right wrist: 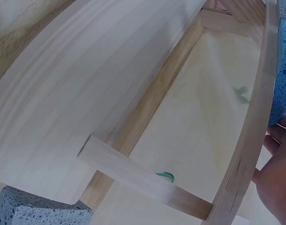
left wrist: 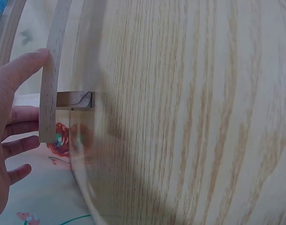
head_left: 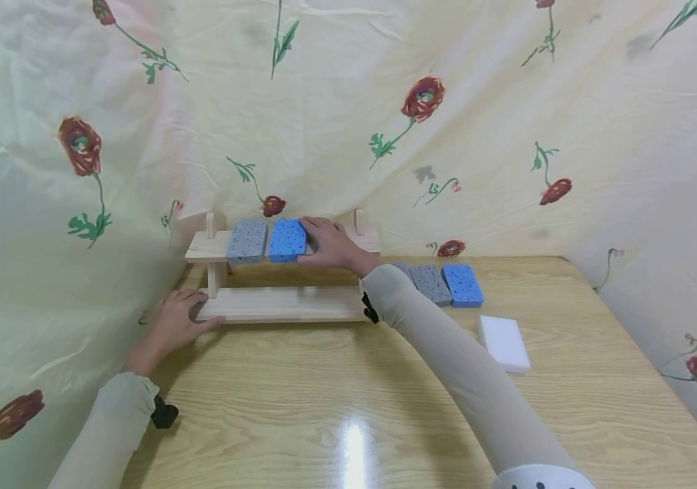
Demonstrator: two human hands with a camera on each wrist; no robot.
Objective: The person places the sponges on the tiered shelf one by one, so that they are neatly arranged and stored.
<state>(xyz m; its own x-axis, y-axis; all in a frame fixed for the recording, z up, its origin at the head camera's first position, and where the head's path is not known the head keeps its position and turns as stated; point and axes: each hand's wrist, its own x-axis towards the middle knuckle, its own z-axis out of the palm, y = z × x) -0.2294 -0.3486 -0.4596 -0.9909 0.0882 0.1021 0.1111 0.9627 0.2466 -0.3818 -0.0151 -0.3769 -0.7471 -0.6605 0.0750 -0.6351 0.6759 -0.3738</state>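
Observation:
A two-tier wooden rack point(head_left: 287, 303) stands on the table against the flowered cloth. My left hand point(head_left: 172, 324) holds the left end of its lower board, thumb point(left wrist: 28, 65) along the front and fingers around the end. On the upper board lie a grey sponge point(head_left: 247, 242) and, just right of it, a blue sponge point(head_left: 287, 240). My right hand point(head_left: 331, 246) grips the blue sponge at its right side, thumb at the near corner and fingers at the far one. The right wrist view shows only part of that hand beside the blue sponge point(right wrist: 284, 77).
Right of the rack lie grey sponges point(head_left: 430, 285), one partly hidden by my sleeve, and another blue sponge point(head_left: 462, 285). Nearer, a white block point(head_left: 504, 344) rests on the wood-grain table point(head_left: 275, 407). Flowered cloth point(head_left: 336, 136) hangs behind and at both sides.

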